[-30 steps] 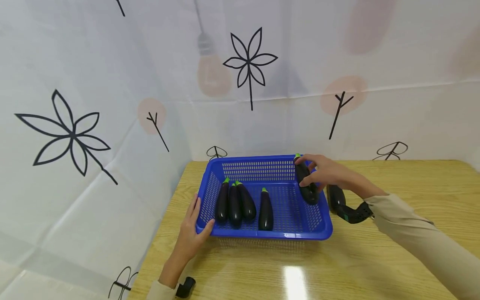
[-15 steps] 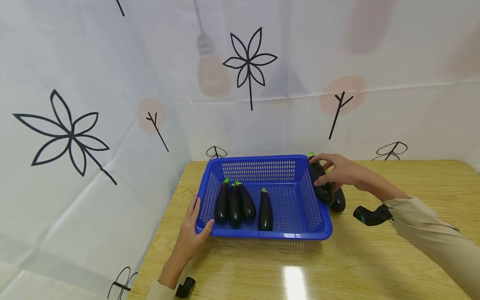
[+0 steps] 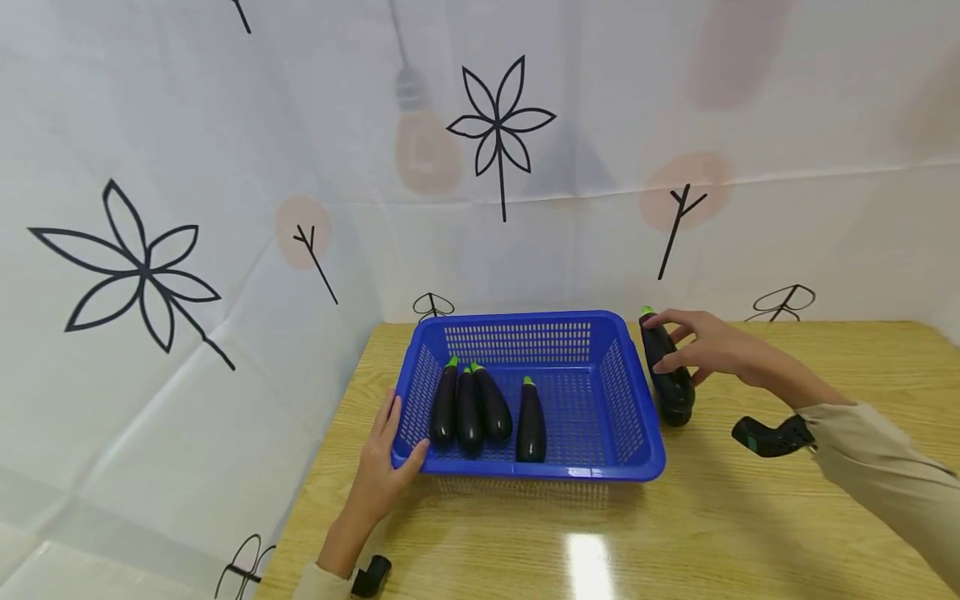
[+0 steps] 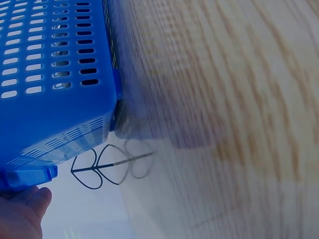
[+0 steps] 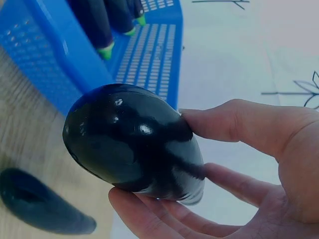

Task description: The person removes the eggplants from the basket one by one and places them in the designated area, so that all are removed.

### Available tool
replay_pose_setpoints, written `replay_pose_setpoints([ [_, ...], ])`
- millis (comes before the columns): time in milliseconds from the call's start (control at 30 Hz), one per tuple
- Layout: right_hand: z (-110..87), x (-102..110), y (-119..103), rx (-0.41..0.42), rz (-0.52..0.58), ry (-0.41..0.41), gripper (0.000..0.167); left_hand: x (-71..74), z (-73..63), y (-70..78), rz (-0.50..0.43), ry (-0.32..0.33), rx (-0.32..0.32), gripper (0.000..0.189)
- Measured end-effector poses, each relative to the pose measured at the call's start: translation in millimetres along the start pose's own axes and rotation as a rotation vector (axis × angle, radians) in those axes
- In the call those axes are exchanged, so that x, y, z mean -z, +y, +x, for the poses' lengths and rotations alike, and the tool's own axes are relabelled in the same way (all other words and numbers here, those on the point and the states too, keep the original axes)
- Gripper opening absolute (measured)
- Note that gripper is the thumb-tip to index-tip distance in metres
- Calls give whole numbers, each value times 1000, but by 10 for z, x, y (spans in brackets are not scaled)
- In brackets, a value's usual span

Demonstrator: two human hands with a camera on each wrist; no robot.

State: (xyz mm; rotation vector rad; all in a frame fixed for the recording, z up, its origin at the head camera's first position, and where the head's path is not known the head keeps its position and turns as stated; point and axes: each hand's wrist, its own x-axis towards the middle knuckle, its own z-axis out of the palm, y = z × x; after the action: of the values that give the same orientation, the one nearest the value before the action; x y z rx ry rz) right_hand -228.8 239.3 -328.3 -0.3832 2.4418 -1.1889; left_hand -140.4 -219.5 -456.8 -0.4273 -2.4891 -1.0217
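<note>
A blue plastic basket (image 3: pixel 540 471) with slotted walls stands on the wooden table. My left hand (image 3: pixel 382 471) holds its left rim, thumb over the edge and fingers along the outside. Just outside the right wall, my right hand (image 3: pixel 712 348) grips a dark, glossy eggplant (image 5: pixel 134 139) between thumb and fingers, its green stem end pointing away. The right wrist view has a second eggplant (image 5: pixel 42 204) lying on the table, below the held one; the head view mostly hides it. Inside the basket, several eggplants (image 3: pixel 470 412) lie at the left, one eggplant (image 3: pixel 531 425) of them nearer the middle.
A patterned white cloth (image 3: pixel 525 250) hangs behind the table and along its left side. The wooden table top (image 3: pixel 750 517) extends to the right of the basket and in front of it. Dark devices (image 3: pixel 772 436) are strapped at the wrists.
My right hand has carried the eggplant from inside the basket's right end, over the right rim, to outside it. My left hand and the basket have stayed in place.
</note>
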Motion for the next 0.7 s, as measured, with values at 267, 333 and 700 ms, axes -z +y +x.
replay_pose_setpoints([
  [267, -43, 112, 234, -13, -17, 23, 74, -1, -4, 4, -1, -1, 2, 75],
  [333, -53, 136, 292, -16, -22, 28, 74, -2, -2, 4, 3, -2, 1, 75],
  [700, -73, 207, 546, -34, -59, 35, 74, 6, -11, 2, 9, -2, 0, 76],
])
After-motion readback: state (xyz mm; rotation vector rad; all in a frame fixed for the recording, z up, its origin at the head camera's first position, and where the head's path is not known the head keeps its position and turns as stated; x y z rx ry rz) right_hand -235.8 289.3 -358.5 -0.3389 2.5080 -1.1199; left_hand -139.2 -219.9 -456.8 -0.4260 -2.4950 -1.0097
